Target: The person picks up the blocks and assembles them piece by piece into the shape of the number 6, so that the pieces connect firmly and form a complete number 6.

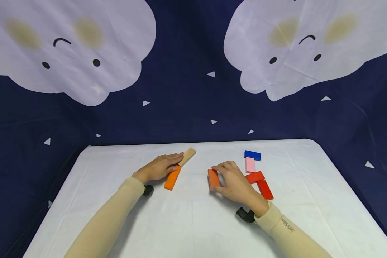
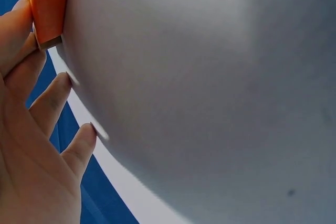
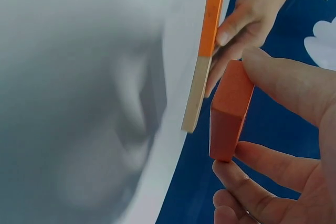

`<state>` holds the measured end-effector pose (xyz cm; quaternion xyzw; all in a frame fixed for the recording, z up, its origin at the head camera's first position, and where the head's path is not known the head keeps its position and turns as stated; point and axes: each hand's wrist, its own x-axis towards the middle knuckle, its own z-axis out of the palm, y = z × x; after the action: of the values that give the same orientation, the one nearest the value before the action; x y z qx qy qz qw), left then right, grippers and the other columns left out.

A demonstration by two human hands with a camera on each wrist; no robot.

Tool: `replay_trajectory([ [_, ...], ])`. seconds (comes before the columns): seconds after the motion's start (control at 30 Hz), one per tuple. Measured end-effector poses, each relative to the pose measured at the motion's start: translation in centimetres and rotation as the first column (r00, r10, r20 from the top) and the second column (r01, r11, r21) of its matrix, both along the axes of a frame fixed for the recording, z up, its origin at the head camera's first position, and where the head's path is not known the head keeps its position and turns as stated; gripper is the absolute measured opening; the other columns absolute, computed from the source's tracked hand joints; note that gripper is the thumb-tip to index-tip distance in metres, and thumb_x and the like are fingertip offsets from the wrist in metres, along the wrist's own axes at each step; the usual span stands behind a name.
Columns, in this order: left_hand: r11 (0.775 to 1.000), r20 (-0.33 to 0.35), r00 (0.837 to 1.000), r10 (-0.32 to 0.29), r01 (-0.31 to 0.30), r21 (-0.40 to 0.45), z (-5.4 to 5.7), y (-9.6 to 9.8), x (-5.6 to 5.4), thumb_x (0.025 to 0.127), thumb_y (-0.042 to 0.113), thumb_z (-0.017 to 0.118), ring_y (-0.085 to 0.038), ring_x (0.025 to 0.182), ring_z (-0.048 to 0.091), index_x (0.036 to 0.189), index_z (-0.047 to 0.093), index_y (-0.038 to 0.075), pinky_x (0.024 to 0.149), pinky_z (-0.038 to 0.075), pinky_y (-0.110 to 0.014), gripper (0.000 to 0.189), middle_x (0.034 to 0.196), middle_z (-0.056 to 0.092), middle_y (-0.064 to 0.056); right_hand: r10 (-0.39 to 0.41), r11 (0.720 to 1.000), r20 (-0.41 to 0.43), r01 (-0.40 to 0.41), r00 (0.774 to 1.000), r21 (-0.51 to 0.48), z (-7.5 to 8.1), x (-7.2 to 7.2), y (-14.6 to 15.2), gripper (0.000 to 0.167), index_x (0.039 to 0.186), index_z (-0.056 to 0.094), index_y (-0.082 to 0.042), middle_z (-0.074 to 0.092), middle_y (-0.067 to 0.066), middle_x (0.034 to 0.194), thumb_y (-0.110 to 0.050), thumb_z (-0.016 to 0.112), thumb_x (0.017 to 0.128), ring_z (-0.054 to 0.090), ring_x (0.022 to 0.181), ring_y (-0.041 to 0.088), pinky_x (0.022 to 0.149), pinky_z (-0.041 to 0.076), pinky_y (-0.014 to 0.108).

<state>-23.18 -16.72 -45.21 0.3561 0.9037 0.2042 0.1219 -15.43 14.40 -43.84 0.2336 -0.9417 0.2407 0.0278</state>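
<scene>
My left hand (image 1: 159, 167) rests at an orange block (image 1: 172, 179) and a natural wood block (image 1: 188, 154) laid end to end at a slight angle. Its fingers are fairly straight, with the thumb touching the orange block and fingertips at the wood one. In the left wrist view, the other fingers spread apart beside the orange block (image 2: 48, 3). My right hand (image 1: 233, 182) pinches a red-orange block (image 1: 214, 178) between thumb and fingers. The right wrist view shows this red-orange block (image 3: 230, 108) gripped at its two ends, apart from the other pair.
To the right, a blue block (image 1: 252, 155), a pink block (image 1: 249, 165) and two red blocks, one tilted (image 1: 255, 177) and one lower (image 1: 265, 190), form a loose row. A white cloth (image 1: 187, 222) covers the table. Behind hangs a dark blue curtain (image 1: 187, 82) with cloud prints.
</scene>
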Motion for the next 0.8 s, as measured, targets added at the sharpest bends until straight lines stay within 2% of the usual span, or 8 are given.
replay_trajectory([
  [0.57, 1.000, 0.013, 1.000, 0.017, -0.016, -0.023, -0.4, 0.0, 0.1, 0.106, 0.023, 0.052, -0.029, 0.149, 0.030, 0.156, 0.034, 0.007, 0.119, 0.023, -0.056, 0.055, 0.163, 0.029, -0.004, 0.095, 0.995, -0.001, -0.095, 0.995, -0.012, -0.5, 1.1, -3.3, 0.064, 0.128, 0.067, -0.006, 0.064, 0.006, 0.121, -0.038, 0.088, 0.076, 0.051, 0.119, 0.025, 0.105, 0.044, 0.044],
  [0.8, 0.999, 0.006, 1.000, 0.028, -0.028, -0.021, -0.3, 0.1, 0.1, 0.107, 0.023, 0.051, -0.029, 0.149, 0.030, 0.157, 0.034, 0.008, 0.119, 0.023, -0.056, 0.055, 0.163, 0.029, -0.003, 0.141, 0.990, -0.019, -0.141, 0.990, -0.006, -0.8, 1.2, -4.6, 0.064, 0.127, 0.068, -0.006, 0.065, 0.005, 0.121, -0.038, 0.088, 0.076, 0.051, 0.118, 0.023, 0.105, 0.044, 0.043],
])
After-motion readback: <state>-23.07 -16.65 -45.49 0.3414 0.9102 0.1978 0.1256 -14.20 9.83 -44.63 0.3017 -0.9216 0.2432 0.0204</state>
